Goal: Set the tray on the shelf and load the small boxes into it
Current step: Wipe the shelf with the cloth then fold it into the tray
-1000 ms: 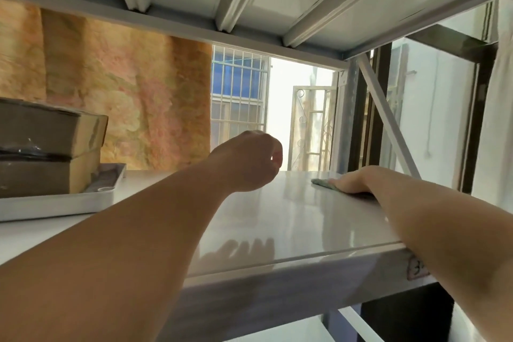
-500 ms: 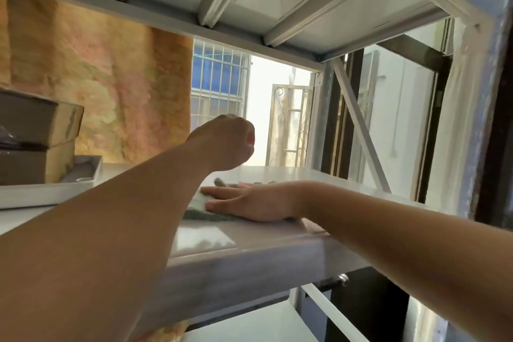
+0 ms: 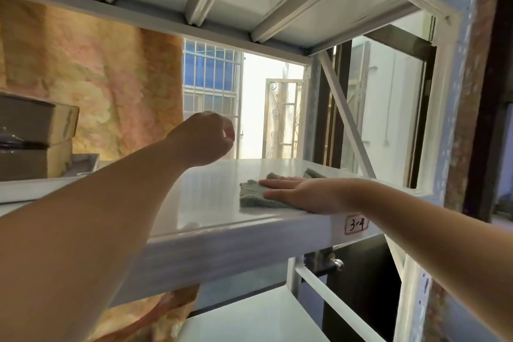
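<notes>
On the white shelf (image 3: 211, 203), your right hand (image 3: 305, 194) lay flat, fingers spread, pressing a grey-green cloth (image 3: 255, 194) near the front edge. Your left hand (image 3: 205, 139) hovered above the shelf, curled into a loose fist, holding nothing. At the far left, the tray (image 3: 83, 169) sat on the shelf with two stacked boxes (image 3: 36, 141) in it.

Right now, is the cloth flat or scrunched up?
Mostly flat. The cloth lies spread on the shelf, with the right hand pressed palm-down on it. Its edges look slightly rumpled.
</notes>
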Tool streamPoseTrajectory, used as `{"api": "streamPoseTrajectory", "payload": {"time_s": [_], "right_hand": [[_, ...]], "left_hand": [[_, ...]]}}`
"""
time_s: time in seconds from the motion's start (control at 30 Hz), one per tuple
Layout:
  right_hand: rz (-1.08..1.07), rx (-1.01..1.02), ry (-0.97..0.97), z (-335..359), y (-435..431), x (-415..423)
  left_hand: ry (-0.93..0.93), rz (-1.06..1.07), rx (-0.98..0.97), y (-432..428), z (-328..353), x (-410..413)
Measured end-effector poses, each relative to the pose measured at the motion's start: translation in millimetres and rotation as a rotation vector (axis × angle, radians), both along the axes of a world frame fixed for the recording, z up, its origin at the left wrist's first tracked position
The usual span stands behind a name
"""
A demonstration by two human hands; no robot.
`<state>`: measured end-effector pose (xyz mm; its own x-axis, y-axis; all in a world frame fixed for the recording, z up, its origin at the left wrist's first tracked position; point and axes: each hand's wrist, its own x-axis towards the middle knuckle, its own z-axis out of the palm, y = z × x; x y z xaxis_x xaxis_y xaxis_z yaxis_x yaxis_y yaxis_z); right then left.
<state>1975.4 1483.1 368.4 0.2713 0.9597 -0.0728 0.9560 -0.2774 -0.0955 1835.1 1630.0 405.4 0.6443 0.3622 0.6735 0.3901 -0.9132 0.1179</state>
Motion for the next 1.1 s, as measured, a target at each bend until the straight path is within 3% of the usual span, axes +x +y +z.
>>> {"api": "streamPoseTrajectory", "payload": {"time_s": [0.17,0.43,0.6,0.8,0.97,1.1], "right_hand": [[-0.096,-0.017,0.115,6,-4,40],[-0.235,-0.055,0.104,14,45,57],[-0.047,-0.07,0.034,14,114,3],[0.226,-0.051,0.086,8,196,-65],[0.214,-0.06,0.189,13,238,-51],[0.181,-0.038,0.159,14,257,-18]], "left_hand": [[0.054,-0.032,0.093,-6,2,5],[0.23,0.071,0.245,14,8,-12],[0.208,0.159,0.162,37,6,-22],[0.138,0.225,0.067,57,3,-24],[0.127,0.241,-0.017,73,3,-39],[0.118,0.23,-0.064,76,2,-44]]}}
